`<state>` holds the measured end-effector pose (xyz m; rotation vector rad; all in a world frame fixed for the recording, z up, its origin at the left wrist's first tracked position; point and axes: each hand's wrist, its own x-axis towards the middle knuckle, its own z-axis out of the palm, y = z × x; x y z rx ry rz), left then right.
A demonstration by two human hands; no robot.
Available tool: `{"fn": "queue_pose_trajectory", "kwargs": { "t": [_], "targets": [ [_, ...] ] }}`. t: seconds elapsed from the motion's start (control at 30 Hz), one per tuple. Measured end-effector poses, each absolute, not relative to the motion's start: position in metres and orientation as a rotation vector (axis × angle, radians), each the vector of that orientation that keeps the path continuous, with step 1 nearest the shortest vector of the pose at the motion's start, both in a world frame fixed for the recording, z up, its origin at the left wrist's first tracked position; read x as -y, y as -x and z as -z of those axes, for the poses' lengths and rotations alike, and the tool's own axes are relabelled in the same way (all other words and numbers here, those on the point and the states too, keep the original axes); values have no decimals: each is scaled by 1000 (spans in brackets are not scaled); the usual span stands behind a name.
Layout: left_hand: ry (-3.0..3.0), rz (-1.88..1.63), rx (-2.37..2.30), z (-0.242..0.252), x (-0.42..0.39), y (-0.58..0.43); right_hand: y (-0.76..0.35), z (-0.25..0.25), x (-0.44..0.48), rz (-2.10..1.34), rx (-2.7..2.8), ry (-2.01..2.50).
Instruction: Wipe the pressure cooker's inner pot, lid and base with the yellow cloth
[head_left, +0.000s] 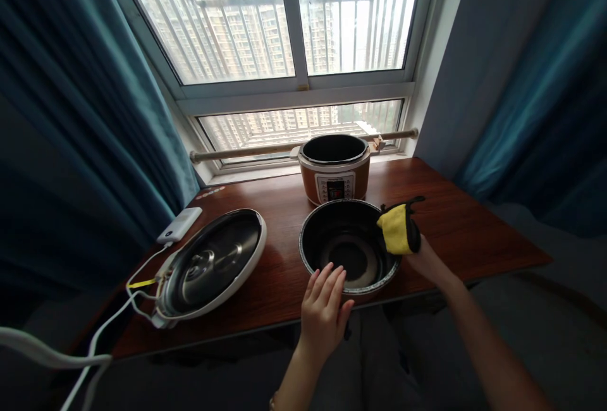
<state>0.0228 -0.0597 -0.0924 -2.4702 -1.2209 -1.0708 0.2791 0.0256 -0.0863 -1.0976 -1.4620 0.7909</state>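
A dark round inner pot (327, 212) with a speckled rim stands near the table's front edge. My left hand (323, 310) rests at its near rim, fingers stretched out flat and the thumb apart. Over the pot's right rim, my right hand (417, 251) grips a yellow cloth (396, 230) with black edging; the cloth hides most of the fingers. Right behind the pot sits the brown and white cooker body (310, 182), its top uncovered and a control panel on its front. To the left lies the cooker's lid (222, 259), dark inner side up.
A white box-shaped device (180, 225) with a cable lies at the table's left edge. White cords (102, 329) hang off that side. The brown wooden table (398, 180) ends at a window (303, 88), with blue curtains (95, 82) on both sides.
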Motion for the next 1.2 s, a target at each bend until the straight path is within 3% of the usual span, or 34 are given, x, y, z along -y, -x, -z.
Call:
{"fn": "queue_pose_trajectory", "kwargs": {
  "t": [0.33,0.57,0.83,1.2],
  "targets": [
    [2400,1152,1200,99,57,-26,-274,69,11,-687,1874,1118],
    [2397,1159,1202,101,56,-27,-244,58,40,-352,2048,1212],
    [2387,1170,1209,105,56,-27,-195,23,46,-456,2277,1337],
    [2349,1222,1175,107,52,-26,-192,29,50,-551,2263,1150]
  ]
}}
